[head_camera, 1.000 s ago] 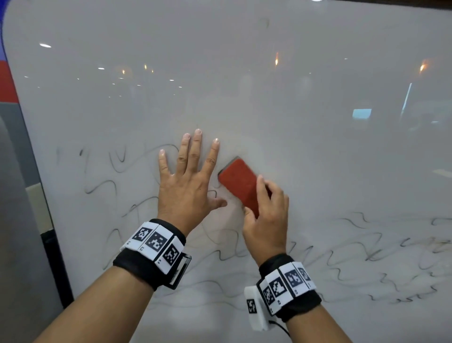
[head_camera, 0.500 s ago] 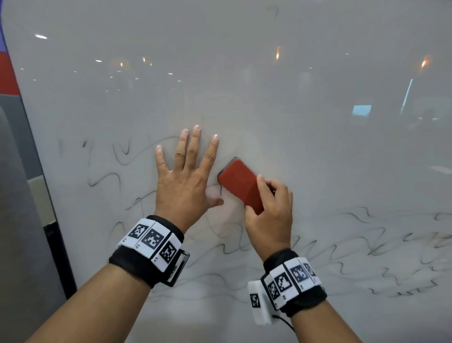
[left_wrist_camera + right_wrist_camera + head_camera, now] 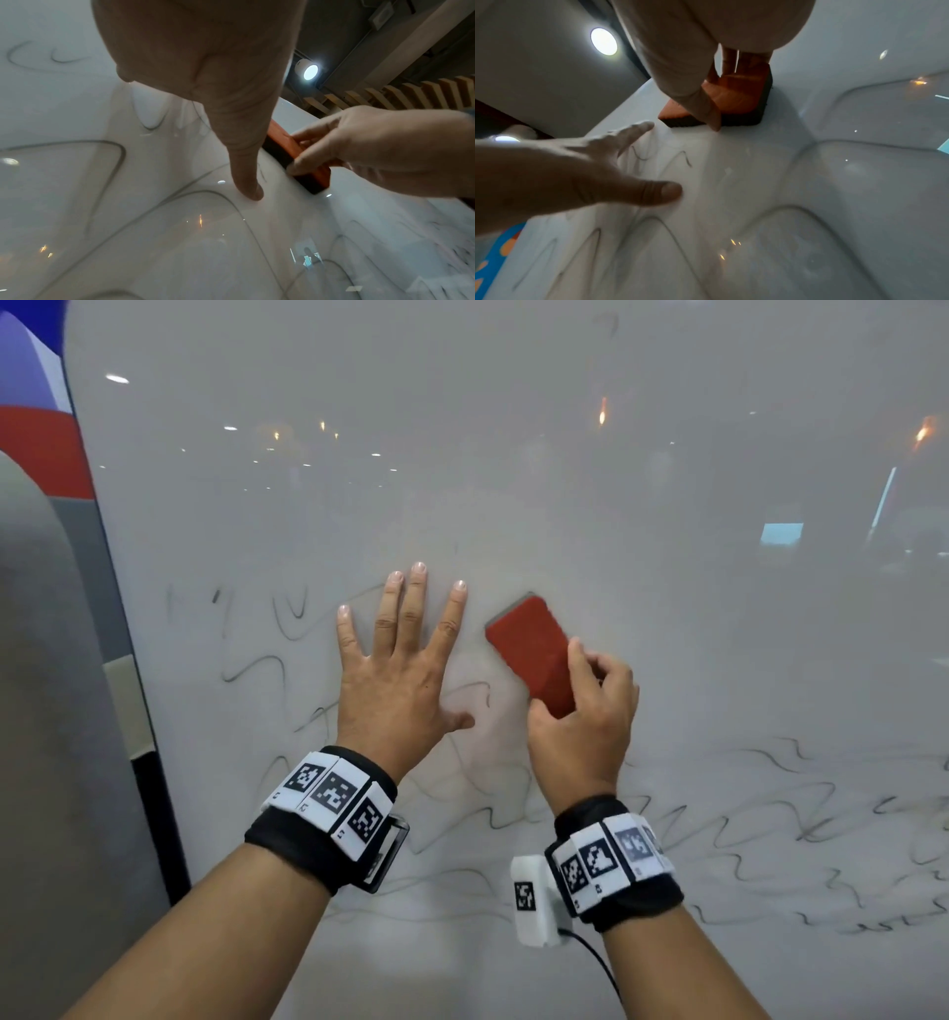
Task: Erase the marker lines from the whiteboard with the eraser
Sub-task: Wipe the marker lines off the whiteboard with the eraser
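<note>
Head view: left hand [image 3: 393, 680] flat on the whiteboard [image 3: 616, 505], fingers [image 3: 411, 603] straight and spread, palm pressed over some marker lines [image 3: 760, 819]. Right hand [image 3: 585, 726] just right of it, fingers curled round the near end of the red eraser [image 3: 531, 647], which lies tilted on the board, far end pointing up-left. Wavy black lines run left of the left hand and across the near right part of the board; far part of the board is plain with light reflections. Black wrist bands [image 3: 328, 819] with coded tags on both wrists. Left wrist view: left thumb tip touches the board, eraser [image 3: 295, 150] right of it, dark felt side down on the board, right hand [image 3: 385, 150] pinching its edges. Right wrist view: right thumb and fingers [image 3: 706, 105] grip the eraser [image 3: 739, 95], felt against the board; left hand [image 3: 582, 172] near left, open, thumb on the surface, lines [image 3: 685, 158] between the two hands.
</note>
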Motion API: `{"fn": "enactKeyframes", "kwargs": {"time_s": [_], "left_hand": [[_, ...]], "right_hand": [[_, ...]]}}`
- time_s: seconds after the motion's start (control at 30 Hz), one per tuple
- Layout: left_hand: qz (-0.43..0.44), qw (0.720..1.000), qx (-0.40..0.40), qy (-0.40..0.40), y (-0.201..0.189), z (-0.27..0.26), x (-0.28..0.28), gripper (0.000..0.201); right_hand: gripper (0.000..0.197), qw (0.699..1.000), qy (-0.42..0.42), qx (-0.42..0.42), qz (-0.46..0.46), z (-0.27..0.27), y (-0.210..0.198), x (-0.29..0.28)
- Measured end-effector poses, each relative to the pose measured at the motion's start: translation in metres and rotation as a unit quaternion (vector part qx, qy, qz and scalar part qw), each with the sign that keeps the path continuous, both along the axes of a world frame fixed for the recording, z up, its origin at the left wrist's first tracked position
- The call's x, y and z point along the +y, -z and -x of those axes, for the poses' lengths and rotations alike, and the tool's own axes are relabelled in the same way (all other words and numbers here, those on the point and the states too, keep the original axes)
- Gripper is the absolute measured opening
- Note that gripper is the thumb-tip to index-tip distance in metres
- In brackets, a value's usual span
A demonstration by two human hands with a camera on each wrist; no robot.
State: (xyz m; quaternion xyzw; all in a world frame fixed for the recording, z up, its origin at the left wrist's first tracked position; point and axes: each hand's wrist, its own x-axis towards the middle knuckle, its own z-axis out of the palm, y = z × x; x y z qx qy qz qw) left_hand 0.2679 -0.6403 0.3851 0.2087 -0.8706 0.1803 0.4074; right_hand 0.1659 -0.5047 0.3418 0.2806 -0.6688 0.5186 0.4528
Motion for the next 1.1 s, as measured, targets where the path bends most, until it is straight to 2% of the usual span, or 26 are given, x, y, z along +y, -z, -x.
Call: {"fn": "enactKeyframes", "kwargs": {"time_s": [0.1, 0.27, 0.4, 0.6, 0.77, 0.97, 1.03, 1.1], "left_hand": [[-0.002, 1.000, -0.001, 0.000, -0.001, -0.003, -0.003, 0.139], [-0.002, 1.000, 0.000, 0.000, -0.002, -0.007, -0.008, 0.140], [-0.008, 1.000, 0.002, -0.004, -0.003, -0.013, -0.013, 0.140], [-0.007, 1.000, -0.001, 0.005, -0.002, -0.014, -0.017, 0.139], [0.002, 1.000, 0.012, 0.007, -0.002, -0.018, -0.020, 0.141], [0.012, 1.000, 0.015, 0.013, -0.001, -0.019, -0.023, 0.139], [0.008, 1.000, 0.014, 0.006, -0.001, -0.021, -0.026, 0.139], [-0.001, 1.000, 0.018, 0.006, -0.001, -0.023, -0.031, 0.140]], "right_hand": [[0.070, 1.000, -0.008, -0.003, 0.019, -0.007, -0.015, -0.014], [0.069, 0.998, -0.017, 0.029, -0.050, -0.011, 0.005, -0.011], [0.068, 0.999, 0.009, 0.006, 0.035, 0.000, -0.019, -0.012], [0.070, 0.995, -0.013, 0.026, -0.099, -0.024, 0.024, -0.016], [0.072, 0.999, 0.035, 0.008, 0.004, -0.003, -0.019, -0.006], [0.075, 0.992, 0.000, 0.055, -0.114, -0.023, 0.026, -0.017], [0.073, 0.995, 0.009, 0.050, -0.087, -0.014, 0.015, -0.015], [0.073, 0.999, 0.022, 0.019, -0.022, -0.008, 0.001, -0.016]]}}
